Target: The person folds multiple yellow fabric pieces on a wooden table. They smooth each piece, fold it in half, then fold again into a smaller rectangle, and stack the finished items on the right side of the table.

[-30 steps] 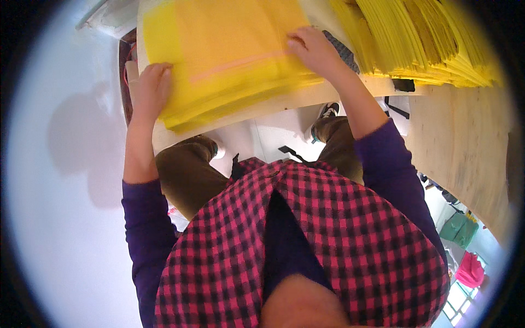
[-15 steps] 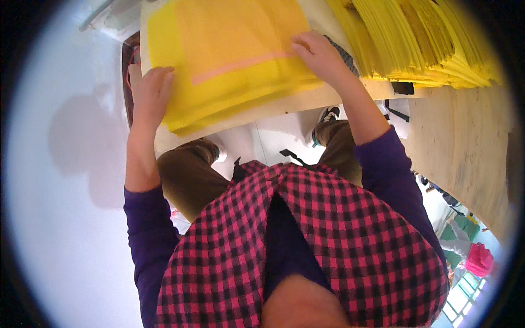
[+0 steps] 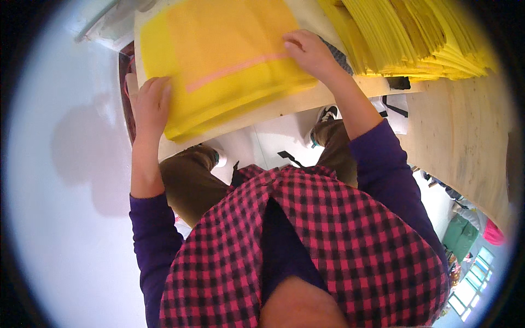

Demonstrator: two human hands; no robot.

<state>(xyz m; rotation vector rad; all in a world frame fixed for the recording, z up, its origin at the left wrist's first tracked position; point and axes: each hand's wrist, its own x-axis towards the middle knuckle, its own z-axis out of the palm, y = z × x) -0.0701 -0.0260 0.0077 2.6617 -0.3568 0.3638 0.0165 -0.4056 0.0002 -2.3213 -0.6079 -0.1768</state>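
A stack of thin yellow fabric sheets (image 3: 219, 112) lies on the pale wooden table, its near edge slightly blurred. Through the top sheet an orange-toned panel (image 3: 224, 38) shows, with a pink strip (image 3: 235, 72) across its near end. At the stack's left edge rests my left hand (image 3: 151, 106), fingers stretched forward beside the fabric. My right hand (image 3: 313, 53) lies over the right edge, near the end of the pink strip, with bent fingers and thumb apart. Neither hand visibly grips the fabric; the undersides of the fingertips are hidden.
To the right stands a thick pile of folded yellow fabric (image 3: 404, 38). A dark grey patterned piece (image 3: 336, 54) sits beside my right hand. The wooden tabletop (image 3: 462, 142) continues right. A white wall (image 3: 71, 218) is close on my left.
The view has shifted slightly. My left hand sits a little lower along the stack's left edge; my right hand stays at the right edge. The near edge of the fabric looks less blurred.
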